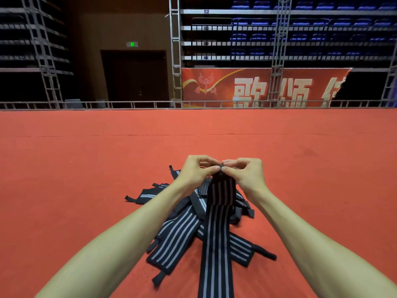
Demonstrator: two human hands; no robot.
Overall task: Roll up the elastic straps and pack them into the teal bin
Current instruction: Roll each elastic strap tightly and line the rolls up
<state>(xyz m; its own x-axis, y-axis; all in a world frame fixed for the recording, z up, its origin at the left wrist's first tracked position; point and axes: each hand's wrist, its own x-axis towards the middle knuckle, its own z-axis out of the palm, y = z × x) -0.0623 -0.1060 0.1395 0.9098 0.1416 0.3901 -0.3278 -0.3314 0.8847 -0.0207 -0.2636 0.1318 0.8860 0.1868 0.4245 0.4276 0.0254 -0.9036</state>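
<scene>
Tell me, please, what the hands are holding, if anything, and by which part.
The left hand and right hand both pinch the upper end of one black, grey-striped elastic strap; its length trails down over the pile of straps.

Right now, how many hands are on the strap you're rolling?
2. The left hand pinches the top end of the strap from the left; the right hand pinches it from the right. The other straps lie piled on the red floor.

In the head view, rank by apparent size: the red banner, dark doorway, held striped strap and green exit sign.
1. red banner
2. dark doorway and held striped strap: about alike in frame; the strap is much nearer the camera, so unranked
3. green exit sign
</scene>
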